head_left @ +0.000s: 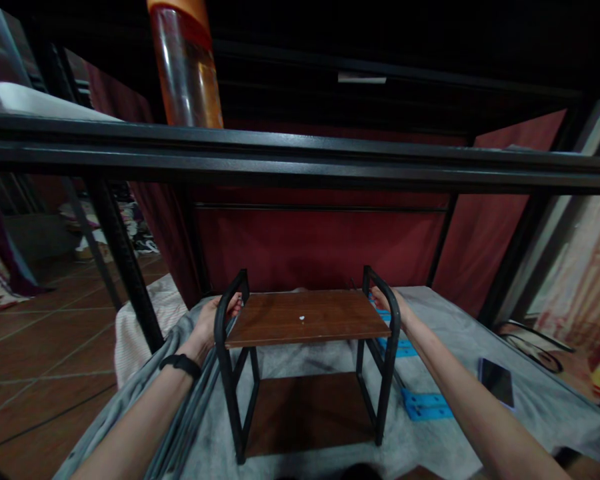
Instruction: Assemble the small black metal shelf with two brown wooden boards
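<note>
A small two-tier shelf with brown wood-grain boards and a black metal frame stands before me, its upper board (307, 319) between two looped sides. At the left loop, my left hand (215, 319) is closed, its curled fingers reaching inside the frame near the board's edge; what they grip is unclear. My right hand (387, 305) is at the right loop, partly hidden by the bar, with closed fingers. A thin dark piece (353, 283) shows close to those fingers, too small to name. The lower board (307, 413) sits near the grey cloth (445, 340).
Blue strips with holes (425, 405) and a phone (497, 381) lie on the cloth at right. A black metal beam (300, 157) crosses above, with an orange-capped bottle (187, 67) on it. Dark red curtain (320, 250) hangs behind. A cable (45, 420) runs over the tiled floor.
</note>
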Available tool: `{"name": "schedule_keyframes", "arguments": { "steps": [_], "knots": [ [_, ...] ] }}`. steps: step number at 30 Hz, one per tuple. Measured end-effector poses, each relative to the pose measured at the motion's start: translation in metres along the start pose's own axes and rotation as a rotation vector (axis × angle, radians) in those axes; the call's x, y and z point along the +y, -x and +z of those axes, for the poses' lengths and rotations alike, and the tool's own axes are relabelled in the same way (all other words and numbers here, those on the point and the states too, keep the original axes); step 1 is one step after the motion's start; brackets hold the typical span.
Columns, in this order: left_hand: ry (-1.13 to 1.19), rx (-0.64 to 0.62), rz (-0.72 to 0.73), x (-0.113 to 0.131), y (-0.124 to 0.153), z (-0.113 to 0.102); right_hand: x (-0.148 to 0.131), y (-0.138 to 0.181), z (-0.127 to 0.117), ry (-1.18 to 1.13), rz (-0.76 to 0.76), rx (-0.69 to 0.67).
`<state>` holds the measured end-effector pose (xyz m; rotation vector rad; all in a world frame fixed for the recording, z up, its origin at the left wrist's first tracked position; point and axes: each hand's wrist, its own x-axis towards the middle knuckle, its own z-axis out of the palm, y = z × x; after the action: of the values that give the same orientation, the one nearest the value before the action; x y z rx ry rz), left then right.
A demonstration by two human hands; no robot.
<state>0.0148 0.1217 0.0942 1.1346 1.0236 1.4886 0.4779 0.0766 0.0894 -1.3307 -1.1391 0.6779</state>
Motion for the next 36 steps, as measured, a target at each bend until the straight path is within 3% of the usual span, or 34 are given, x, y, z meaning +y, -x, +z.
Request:
{"name": "schedule_keyframes", "arguments": {
  "steps": [7, 19, 26, 36],
  "knots": [
    [0.056, -0.106, -0.017, -0.011, -0.009, -0.003, 0.013, -0.006, 0.000, 0.070, -0.100, 0.002],
    [-0.003, -0.047, 0.076, -0.006, -0.002, 0.002, 0.022, -0.027, -0.001, -0.016, 0.012, -0.076],
    [0.053, -0.071, -0.050, -0.005, -0.006, 0.001, 0.025, -0.017, -0.010, -0.056, 0.014, -0.095],
    [0.027, -0.091, -0.104, -0.001, -0.007, 0.003, 0.021, -0.022, -0.007, 0.012, -0.040, -0.078]
  ]
}}
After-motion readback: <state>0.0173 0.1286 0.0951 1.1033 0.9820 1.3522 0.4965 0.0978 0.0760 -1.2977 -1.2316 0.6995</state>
